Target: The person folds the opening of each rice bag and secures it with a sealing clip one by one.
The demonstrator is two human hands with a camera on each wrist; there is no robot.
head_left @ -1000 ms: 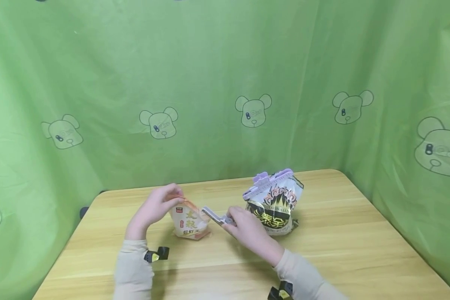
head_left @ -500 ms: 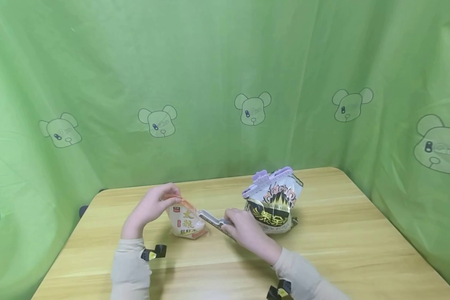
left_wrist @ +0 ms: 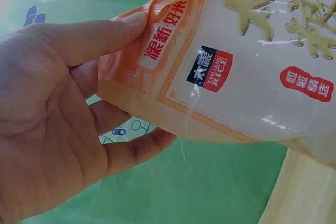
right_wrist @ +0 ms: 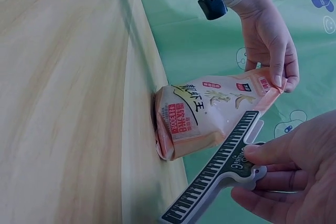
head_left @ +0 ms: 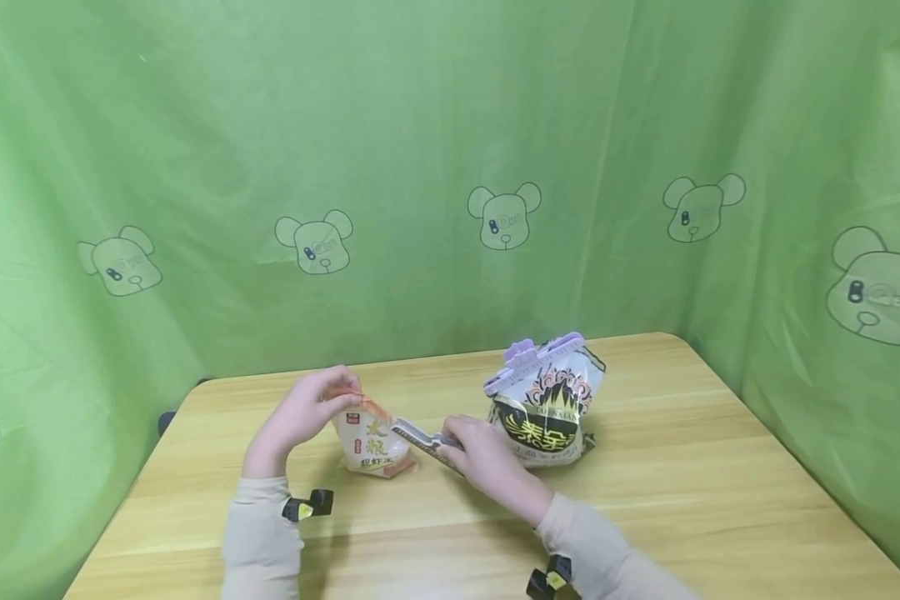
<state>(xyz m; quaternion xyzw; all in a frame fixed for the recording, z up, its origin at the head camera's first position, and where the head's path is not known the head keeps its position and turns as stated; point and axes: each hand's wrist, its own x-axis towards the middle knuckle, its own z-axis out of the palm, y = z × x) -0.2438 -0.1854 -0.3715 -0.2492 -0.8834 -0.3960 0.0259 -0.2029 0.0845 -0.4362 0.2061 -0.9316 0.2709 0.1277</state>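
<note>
My left hand (head_left: 300,421) pinches the folded orange top edge of a small rice bag (head_left: 371,446) between thumb and fingers. White and orange, the bag stands on the table; its label shows in the left wrist view, with the thumb (left_wrist: 113,35) lying across the top corner. In my right hand (head_left: 495,467) is a long bag clip (right_wrist: 218,169) with a piano-key pattern, pinched at its handle. The clip's far end overlaps the bag's top right corner in the head view. Seen from the right wrist, the clip slants across in front of the bag's upper part.
A second, larger white and black bag (head_left: 547,417) stands just behind my right hand, its top held by a purple clip (head_left: 525,364). The wooden table (head_left: 682,483) reaches a green curtain (head_left: 420,125) at the back and sides.
My right hand has carried the clip slightly left, so its end now meets the bag's top corner. My left hand keeps its pinch and has shifted slightly left with the bag.
</note>
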